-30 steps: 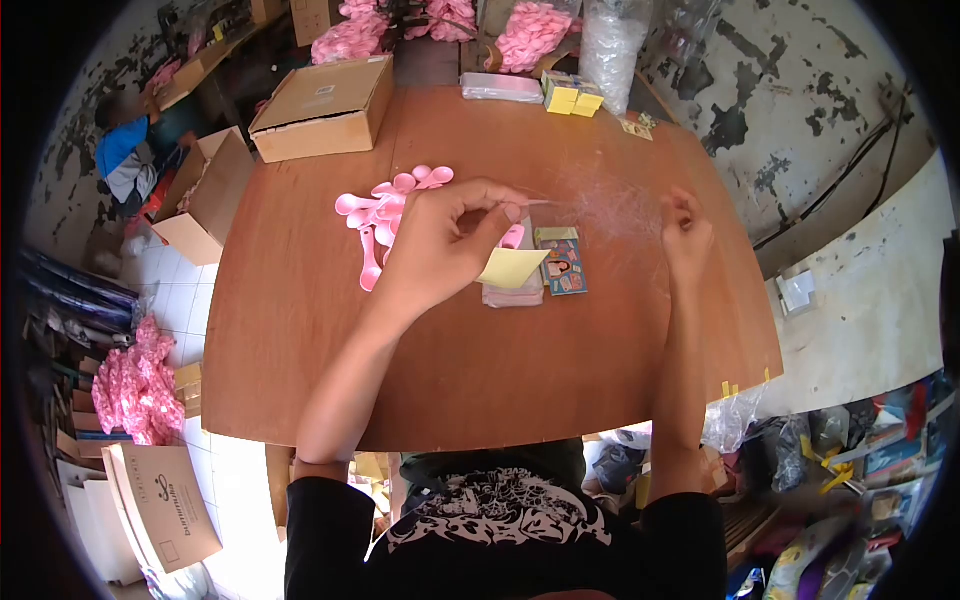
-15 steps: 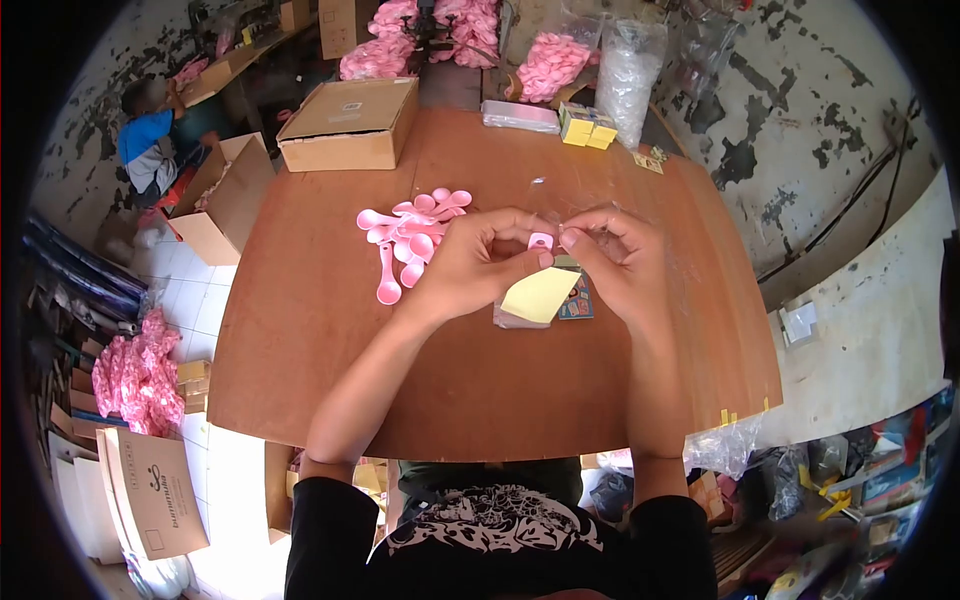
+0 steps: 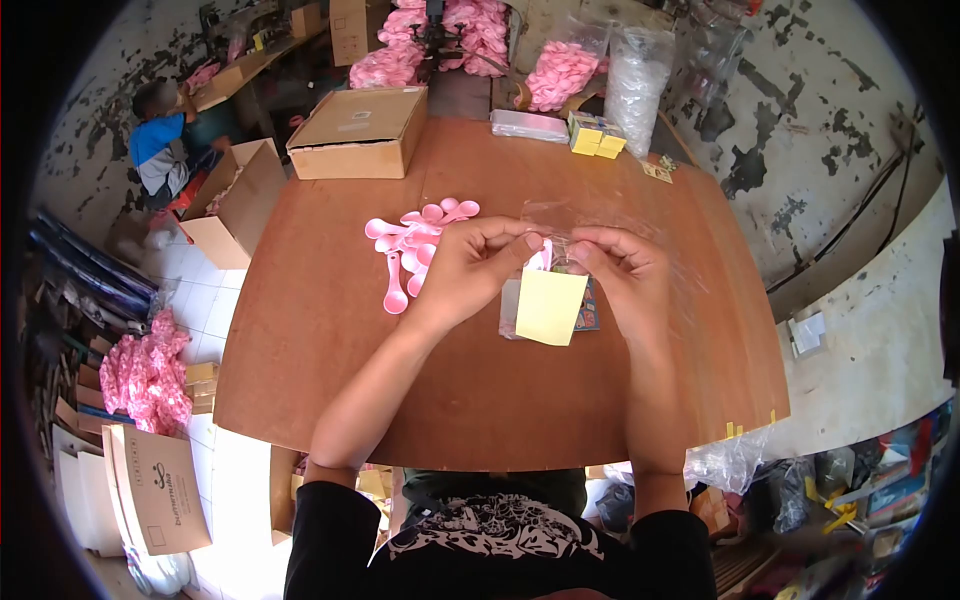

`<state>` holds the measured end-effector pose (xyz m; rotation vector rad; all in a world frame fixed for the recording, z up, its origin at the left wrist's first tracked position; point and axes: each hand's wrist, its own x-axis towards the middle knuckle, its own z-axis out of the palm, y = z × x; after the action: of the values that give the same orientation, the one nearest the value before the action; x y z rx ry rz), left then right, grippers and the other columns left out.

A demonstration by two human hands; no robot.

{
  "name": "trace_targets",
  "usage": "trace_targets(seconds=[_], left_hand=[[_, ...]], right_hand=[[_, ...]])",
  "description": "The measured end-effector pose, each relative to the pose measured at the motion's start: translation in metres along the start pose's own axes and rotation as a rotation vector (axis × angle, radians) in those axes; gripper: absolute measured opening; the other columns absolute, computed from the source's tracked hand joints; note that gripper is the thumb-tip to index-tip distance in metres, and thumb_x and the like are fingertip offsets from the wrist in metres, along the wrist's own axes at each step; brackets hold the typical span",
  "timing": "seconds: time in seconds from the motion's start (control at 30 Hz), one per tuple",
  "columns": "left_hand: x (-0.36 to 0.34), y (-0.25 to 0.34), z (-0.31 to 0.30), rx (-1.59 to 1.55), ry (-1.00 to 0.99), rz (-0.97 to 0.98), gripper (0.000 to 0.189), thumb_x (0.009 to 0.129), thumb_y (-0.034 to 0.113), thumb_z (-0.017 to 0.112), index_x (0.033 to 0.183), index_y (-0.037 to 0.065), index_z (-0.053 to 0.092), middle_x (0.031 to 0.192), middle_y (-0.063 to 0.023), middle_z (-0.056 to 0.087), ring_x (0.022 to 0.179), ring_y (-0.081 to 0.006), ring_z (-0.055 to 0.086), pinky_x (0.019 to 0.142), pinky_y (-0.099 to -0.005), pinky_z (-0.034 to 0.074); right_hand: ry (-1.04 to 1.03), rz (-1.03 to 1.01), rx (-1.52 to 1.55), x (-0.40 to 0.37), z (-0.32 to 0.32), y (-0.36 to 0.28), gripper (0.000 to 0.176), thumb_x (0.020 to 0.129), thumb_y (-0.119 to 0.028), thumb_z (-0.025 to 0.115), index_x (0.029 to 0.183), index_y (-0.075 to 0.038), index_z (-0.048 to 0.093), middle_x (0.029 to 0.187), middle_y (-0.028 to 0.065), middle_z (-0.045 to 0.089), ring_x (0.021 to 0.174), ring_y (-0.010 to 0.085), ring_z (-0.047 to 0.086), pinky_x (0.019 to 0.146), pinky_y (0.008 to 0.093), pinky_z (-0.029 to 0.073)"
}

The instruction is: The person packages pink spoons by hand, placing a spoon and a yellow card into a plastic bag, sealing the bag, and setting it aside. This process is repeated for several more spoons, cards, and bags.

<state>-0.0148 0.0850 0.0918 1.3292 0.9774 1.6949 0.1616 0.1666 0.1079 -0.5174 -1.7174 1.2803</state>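
Observation:
My left hand (image 3: 485, 262) pinches the edge of a thin clear plastic bag (image 3: 560, 215), its thumb beside a small pink piece (image 3: 543, 256). On the bag's other side, my right hand (image 3: 622, 265) grips the plastic between thumb and fingers. A yellow paper card (image 3: 550, 306) hangs just below the fingertips. Partly hidden behind it, a small printed card stack (image 3: 588, 308) and a clear-wrapped item (image 3: 509, 305) lie on the brown table (image 3: 480, 400). Left of my left hand is a loose heap of pink spoons (image 3: 396, 282).
A closed cardboard box (image 3: 358, 132) stands at the table's back left. Further right are a clear pack (image 3: 530, 126), yellow card stacks (image 3: 597, 136) and a tall plastic bag (image 3: 637, 90). Another person (image 3: 158, 145) sits at the far left beside an open carton (image 3: 236, 205).
The yellow card has turned from a slant to nearly upright below my fingers. My left thumb has moved up against the pink piece. The whole view has shifted slightly.

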Motion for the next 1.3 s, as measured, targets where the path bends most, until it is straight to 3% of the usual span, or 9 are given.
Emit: trace_targets(seconds=[0.23, 0.33, 0.43, 0.5, 0.63, 0.8, 0.9, 1.13, 1.3], left_hand=[[0.000, 0.013, -0.015, 0.106, -0.021, -0.096, 0.023, 0.096, 0.013, 0.062, 0.111, -0.004, 0.068, 0.102, -0.0104, 0.071, 0.082, -0.0149, 0.071, 0.071, -0.0278, 0.062], [0.001, 0.008, -0.020, 0.025, -0.009, -0.006, 0.023, 0.096, 0.011, 0.062, 0.112, -0.003, 0.067, 0.100, -0.0111, 0.071, 0.076, -0.0173, 0.072, 0.067, -0.0278, 0.062], [0.002, 0.013, -0.021, 0.006, -0.063, -0.099, 0.030, 0.093, 0.008, 0.065, 0.121, -0.002, 0.062, 0.107, -0.0110, 0.069, 0.087, -0.0174, 0.070, 0.076, -0.0284, 0.061], [0.003, 0.005, -0.017, 0.061, -0.168, 0.181, 0.041, 0.090, 0.004, 0.068, 0.129, -0.001, 0.055, 0.118, -0.0099, 0.064, 0.102, -0.0173, 0.066, 0.087, -0.0287, 0.057], [-0.001, 0.003, -0.005, 0.075, -0.216, 0.109, 0.048, 0.089, 0.001, 0.068, 0.134, 0.000, 0.051, 0.126, -0.0082, 0.059, 0.112, -0.0159, 0.060, 0.091, -0.0276, 0.053], [-0.007, 0.022, -0.001, 0.080, -0.158, -0.014, 0.041, 0.090, 0.001, 0.066, 0.130, -0.003, 0.054, 0.111, -0.0093, 0.068, 0.097, -0.0111, 0.065, 0.082, -0.0240, 0.052], [-0.007, 0.027, 0.000, 0.053, -0.130, 0.019, 0.039, 0.091, 0.002, 0.066, 0.128, -0.004, 0.054, 0.099, -0.0090, 0.072, 0.089, -0.0083, 0.065, 0.078, -0.0220, 0.051], [-0.005, 0.024, -0.007, 0.095, -0.092, -0.028, 0.027, 0.094, 0.006, 0.064, 0.119, -0.005, 0.061, 0.091, -0.0074, 0.073, 0.083, -0.0047, 0.063, 0.072, -0.0198, 0.049], [-0.002, 0.014, -0.013, 0.101, -0.065, 0.027, 0.022, 0.096, 0.012, 0.062, 0.113, -0.002, 0.067, 0.087, -0.0053, 0.073, 0.069, -0.0010, 0.060, 0.052, -0.0166, 0.041]], right_hand=[[-0.050, -0.104, 0.043, 0.001, -0.021, 0.002, 0.012, 0.090, -0.001, 0.067, 0.100, 0.004, 0.069, 0.090, 0.0105, 0.071, 0.077, 0.0159, 0.070, 0.066, 0.0247, 0.055], [-0.089, -0.110, 0.055, 0.001, -0.029, 0.002, 0.011, 0.090, -0.001, 0.066, 0.100, 0.004, 0.069, 0.090, 0.0105, 0.071, 0.078, 0.0162, 0.070, 0.068, 0.0252, 0.055], [-0.103, -0.105, 0.074, -0.003, -0.033, 0.005, 0.011, 0.091, -0.001, 0.066, 0.099, 0.004, 0.069, 0.090, 0.0108, 0.071, 0.079, 0.0162, 0.070, 0.068, 0.0255, 0.055], [-0.093, -0.095, 0.072, -0.006, -0.035, 0.005, 0.011, 0.091, -0.001, 0.066, 0.099, 0.004, 0.069, 0.090, 0.0109, 0.071, 0.079, 0.0161, 0.070, 0.069, 0.0257, 0.056], [-0.093, -0.063, 0.098, -0.003, -0.026, -0.007, 0.011, 0.090, 0.000, 0.066, 0.099, 0.005, 0.068, 0.090, 0.0111, 0.071, 0.079, 0.0152, 0.069, 0.069, 0.0262, 0.056], [-0.141, -0.056, 0.111, 0.000, -0.008, -0.027, 0.013, 0.089, 0.001, 0.067, 0.101, 0.006, 0.066, 0.090, 0.0112, 0.070, 0.080, 0.0136, 0.068, 0.070, 0.0256, 0.056], [-0.094, -0.098, 0.171, 0.001, 0.002, -0.033, 0.014, 0.089, 0.000, 0.068, 0.101, 0.006, 0.065, 0.090, 0.0107, 0.070, 0.081, 0.0128, 0.068, 0.070, 0.0247, 0.055], [-0.142, -0.116, 0.059, 0.006, -0.001, -0.010, 0.012, 0.089, 0.000, 0.069, 0.099, 0.006, 0.066, 0.087, 0.0088, 0.070, 0.079, 0.0099, 0.067, 0.068, 0.0227, 0.054], [-0.157, -0.135, 0.061, 0.009, -0.005, -0.008, 0.010, 0.089, 0.000, 0.067, 0.098, 0.004, 0.070, 0.087, 0.0077, 0.070, 0.077, 0.0100, 0.067, 0.066, 0.0225, 0.054]])
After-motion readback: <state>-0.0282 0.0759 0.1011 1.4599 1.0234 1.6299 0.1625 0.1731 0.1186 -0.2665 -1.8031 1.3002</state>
